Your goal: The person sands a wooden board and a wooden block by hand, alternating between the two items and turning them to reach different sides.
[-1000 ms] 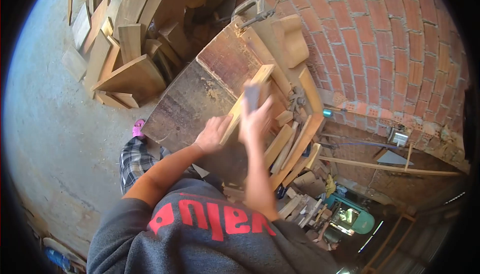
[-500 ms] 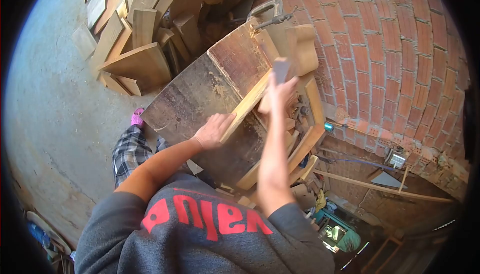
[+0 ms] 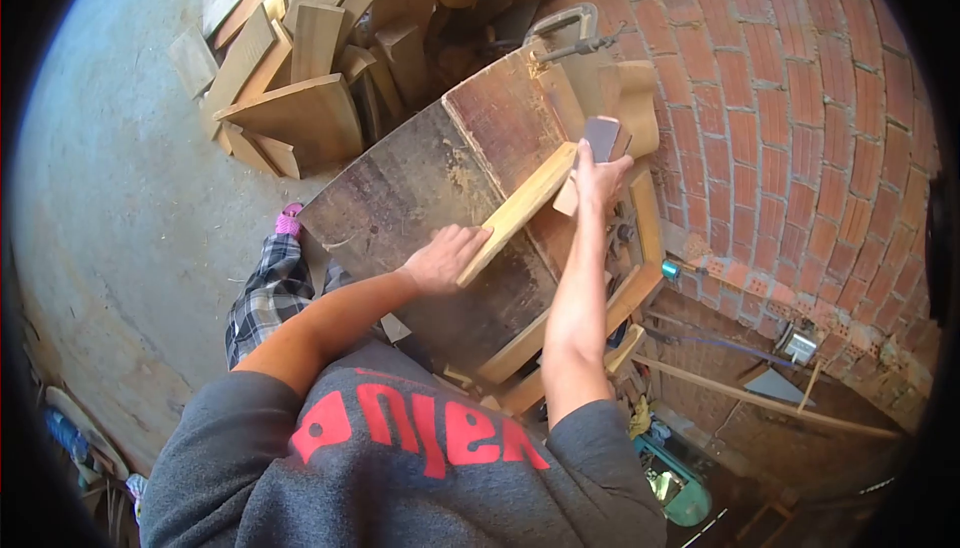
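A pale wooden strip (image 3: 522,206) lies slantwise across the worn wooden bench (image 3: 385,193). My left hand (image 3: 442,260) is closed on the strip's near end, fingers pressed together on its top and edge. At the far end, my right hand (image 3: 600,184) grips a sanding block (image 3: 602,136) with a dark flat face and reddish-brown sides. The block is tilted, its dark face turned up toward me, and overlaps the strip's far tip in this view. My right palm and several fingers are hidden behind the block and the hand.
A metal C-clamp (image 3: 575,38) holds boards at the bench's far corner, beside a curved wooden piece (image 3: 632,108). Cut boards (image 3: 290,118) are piled on the floor beyond. A brick wall (image 3: 760,108) rises on the right. Wooden frame pieces (image 3: 630,293) stand along the bench's right side.
My right hand and the sanding block, blurred by motion before, have shifted slightly right and now look sharp. My left hand stays on the strip's near end. The whole view has shifted a little.
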Demonstrator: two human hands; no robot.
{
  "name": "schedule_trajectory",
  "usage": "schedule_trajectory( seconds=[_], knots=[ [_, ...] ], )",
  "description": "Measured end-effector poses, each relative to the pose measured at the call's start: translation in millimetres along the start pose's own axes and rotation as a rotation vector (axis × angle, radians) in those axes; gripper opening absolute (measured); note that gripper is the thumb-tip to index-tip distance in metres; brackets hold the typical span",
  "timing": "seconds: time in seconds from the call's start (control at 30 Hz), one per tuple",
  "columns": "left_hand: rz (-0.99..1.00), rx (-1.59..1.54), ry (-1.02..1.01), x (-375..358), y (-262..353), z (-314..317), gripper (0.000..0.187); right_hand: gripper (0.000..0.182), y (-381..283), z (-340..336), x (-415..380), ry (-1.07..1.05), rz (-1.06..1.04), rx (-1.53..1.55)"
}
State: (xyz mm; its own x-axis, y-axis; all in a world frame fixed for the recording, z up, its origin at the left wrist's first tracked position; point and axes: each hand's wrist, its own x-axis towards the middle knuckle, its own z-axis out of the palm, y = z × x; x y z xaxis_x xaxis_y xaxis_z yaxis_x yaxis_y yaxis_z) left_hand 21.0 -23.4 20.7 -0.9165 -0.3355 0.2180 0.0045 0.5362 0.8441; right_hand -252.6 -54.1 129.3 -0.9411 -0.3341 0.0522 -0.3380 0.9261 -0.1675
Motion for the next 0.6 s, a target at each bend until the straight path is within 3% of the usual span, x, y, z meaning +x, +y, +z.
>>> schedule_trajectory(
  seconds=[0.07,0.1,0.17,0.23,0.27,0.4,0.53,0.6],
  knots=[
    [-0.047,-0.035,-0.005,2,-1,1,0.091,0.076,-11,-22,-29,-0.091,0.049,-0.041],
    [-0.058,-0.041,-0.007,2,2,-4,0.09,0.081,8,-3,-60,0.041,-0.079,0.016],
    [-0.012,-0.026,0.02,2,-1,-1,0.091,0.089,3,-21,-149,-0.03,-0.137,0.02],
    [-0.02,0.022,-0.045,-3,-13,13,0.092,0.085,16,-18,-213,0.058,-0.357,-0.09],
    [-0.024,0.014,-0.05,-3,-12,12,0.092,0.084,13,-24,-222,-0.003,-0.333,-0.088],
    [-0.013,-0.022,0.012,1,-3,1,0.087,0.085,6,-13,-130,0.056,-0.206,-0.032],
    [-0.018,-0.022,0.001,4,3,-6,0.086,0.078,-13,-16,1,-0.084,0.079,-0.002],
    [0.001,-0.034,0.011,-1,2,-4,0.086,0.079,-4,2,12,-0.084,0.056,0.069]
  ],
)
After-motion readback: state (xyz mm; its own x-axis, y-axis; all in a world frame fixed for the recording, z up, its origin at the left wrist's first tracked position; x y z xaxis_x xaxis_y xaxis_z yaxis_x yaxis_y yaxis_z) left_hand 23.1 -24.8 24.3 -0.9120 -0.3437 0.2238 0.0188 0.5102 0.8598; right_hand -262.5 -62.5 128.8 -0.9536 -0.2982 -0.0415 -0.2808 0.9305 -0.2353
